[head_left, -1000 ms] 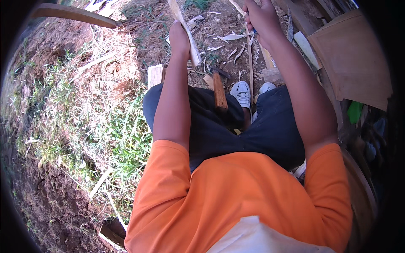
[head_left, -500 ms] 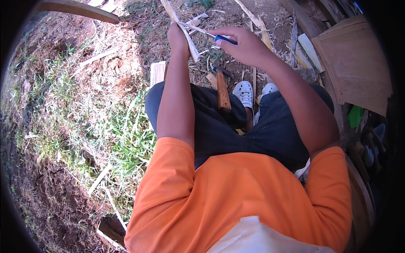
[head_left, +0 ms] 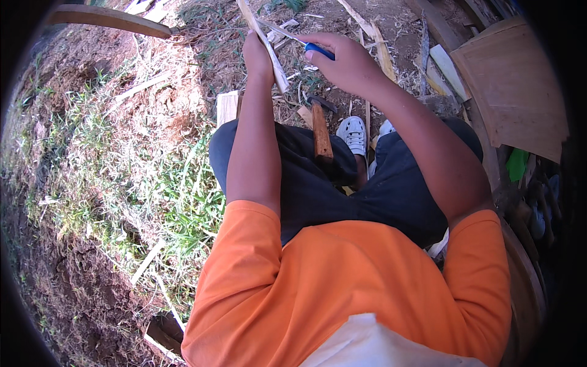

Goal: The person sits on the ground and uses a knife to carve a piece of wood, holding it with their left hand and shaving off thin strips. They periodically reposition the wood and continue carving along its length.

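A: Where do we list the stick (head_left: 278,70), and how does it point?
B: We list it at the top of the view, gripped in the left hand (head_left: 257,58). The long axis slants: near end toward the person and a little right, far end away and left, cut off by the view's edge.

A: State of the hands?
B: The left is closed on the stick, most fingers hidden from us. The right hand (head_left: 347,64) is closed around the blue handle of the knife (head_left: 320,51), its blade pointing left and away, up to the stick's right edge. Whether the two touch, we cannot tell.

A: Counts?
B: We count one stick, one knife, one hammer (head_left: 321,131), two shoes (head_left: 353,133), one block (head_left: 227,109). Loose strips (head_left: 383,54): several.

A: Materials and shapes?
B: We enter the stick as pale wood, long and narrow; the hammer, brown wooden handle, dark head at the far end; the shoes, white, pierced with holes; the block, pale, square-edged; the strips, thin pale wood; the ground (head_left: 171,116), reddish earth, rough, partly grassed.
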Motion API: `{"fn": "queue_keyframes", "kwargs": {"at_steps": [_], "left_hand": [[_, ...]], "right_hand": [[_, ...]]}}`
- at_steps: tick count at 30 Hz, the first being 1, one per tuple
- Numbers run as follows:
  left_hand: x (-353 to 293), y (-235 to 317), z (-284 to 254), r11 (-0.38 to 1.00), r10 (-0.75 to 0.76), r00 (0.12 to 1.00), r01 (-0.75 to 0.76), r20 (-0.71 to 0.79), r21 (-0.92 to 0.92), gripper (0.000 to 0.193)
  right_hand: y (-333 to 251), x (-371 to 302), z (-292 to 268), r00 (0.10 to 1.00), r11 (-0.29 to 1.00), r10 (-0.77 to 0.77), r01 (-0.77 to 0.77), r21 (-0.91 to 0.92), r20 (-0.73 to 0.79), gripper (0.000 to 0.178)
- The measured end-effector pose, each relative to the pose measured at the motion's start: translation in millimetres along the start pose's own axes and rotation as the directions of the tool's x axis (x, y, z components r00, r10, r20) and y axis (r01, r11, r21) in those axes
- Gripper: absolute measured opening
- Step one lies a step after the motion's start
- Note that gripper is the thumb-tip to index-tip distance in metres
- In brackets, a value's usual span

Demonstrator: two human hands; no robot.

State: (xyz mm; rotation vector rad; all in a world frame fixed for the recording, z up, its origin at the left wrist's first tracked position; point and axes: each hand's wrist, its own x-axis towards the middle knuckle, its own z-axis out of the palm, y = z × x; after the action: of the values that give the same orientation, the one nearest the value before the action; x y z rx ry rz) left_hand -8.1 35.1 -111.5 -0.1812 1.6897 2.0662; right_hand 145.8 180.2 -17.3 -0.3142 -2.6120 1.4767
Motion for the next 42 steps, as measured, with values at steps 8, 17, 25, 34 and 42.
{"fn": "queue_keyframes", "kwargs": {"at_steps": [8, 17, 25, 34, 42], "left_hand": [[14, -15, -9, 0.978, 0.151, 0.987, -0.142, -0.046, 0.152, 0.036], [-42, -34, 77, 0.636, 0.415, 0.866, -0.494, 0.278, 0.593, 0.049], [8, -12, -16, 0.641, 0.165, 0.558, 0.566, 0.813, -0.519, 0.081], [-1, 16, -17, 0.913, -0.407, 0.787, 0.365, 0.464, 0.184, 0.055], [-4, 62, -53, 0.429, -0.708, 0.669, 0.153, 0.226, 0.890, 0.043]], "right_hand": [[0, 4, 13, 0.999, 0.999, 0.044, -0.044, -0.021, -0.027, 0.037], [143, 91, -68, 0.594, 0.987, -0.143, 0.028, -0.157, -0.791, 0.033], [37, 44, -62, 0.862, 0.908, 0.356, -0.226, 0.353, -0.362, 0.038], [42, 38, -44, 0.914, 0.957, 0.289, -0.276, 0.085, -0.284, 0.058], [47, 31, -50, 0.963, 0.971, 0.239, -0.235, 0.048, -0.125, 0.053]]}}
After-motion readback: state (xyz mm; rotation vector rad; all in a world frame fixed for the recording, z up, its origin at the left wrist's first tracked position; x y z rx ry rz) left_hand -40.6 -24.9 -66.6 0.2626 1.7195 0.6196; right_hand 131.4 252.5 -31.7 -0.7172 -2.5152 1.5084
